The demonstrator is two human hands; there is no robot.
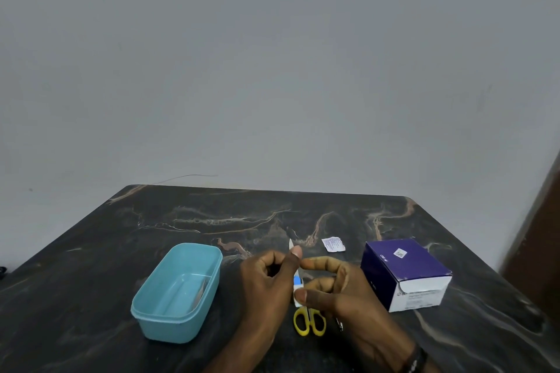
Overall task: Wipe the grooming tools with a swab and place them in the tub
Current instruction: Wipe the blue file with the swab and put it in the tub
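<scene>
1. Hands meet over the dark marbled table (181, 221): the left hand (266, 285) pinches a thin white swab packet (297, 280) near its top, and the right hand (336, 291) grips its lower edge.
2. The packet looks light, flimsy and probably easy to tear; hold it by the edges.
3. The small yellow-handled scissors (309, 322) lie just below the hands; stiff, pointed, best lifted by the loops.
4. The open teal plastic tub (181, 291) sits to the left, with something metallic inside.
5. The purple-and-white cardboard box (406, 272) crowds the right; open room lies behind, far from the edges.
</scene>
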